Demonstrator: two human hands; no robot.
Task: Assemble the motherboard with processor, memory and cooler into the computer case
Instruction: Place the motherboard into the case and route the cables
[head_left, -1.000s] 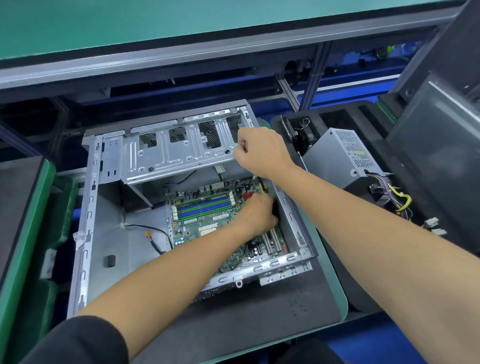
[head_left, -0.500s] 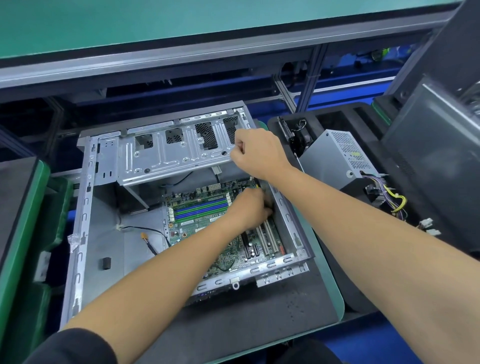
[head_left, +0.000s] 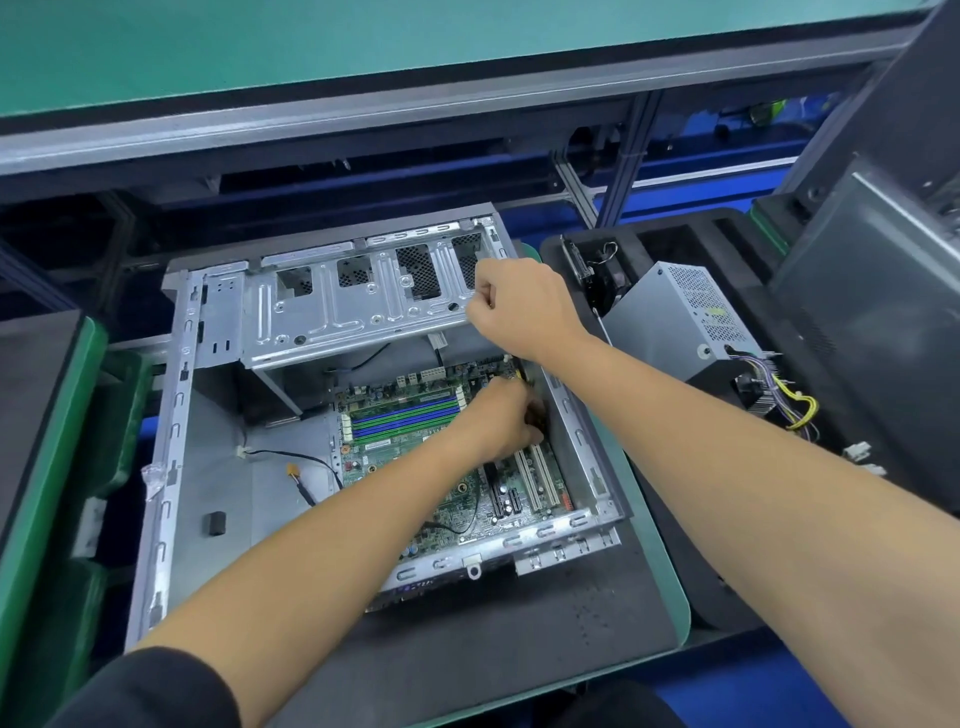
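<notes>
An open silver computer case (head_left: 171, 467) lies on a black mat. Inside it sits the green motherboard (head_left: 405, 415), with blue and green memory slots and white expansion slots. My left hand (head_left: 501, 421) reaches down onto the board's right side, next to the case wall. Its fingers curl over the board's edge, and their tips are hidden. My right hand (head_left: 519, 306) grips the right end of the hinged metal drive cage (head_left: 337, 312) at the far side of the case. No processor cooler shows on the board.
A grey power supply (head_left: 675, 317) with a bundle of coloured cables (head_left: 789, 405) lies in a black foam tray on the right, with a small fan (head_left: 597, 275) beside it. A loose black cable with an orange connector (head_left: 296, 470) lies on the case floor. A green bin (head_left: 78, 467) stands to the left.
My left hand has shifted slightly toward the board's far right corner. My right hand keeps its hold on the drive cage. The view has drifted a little.
</notes>
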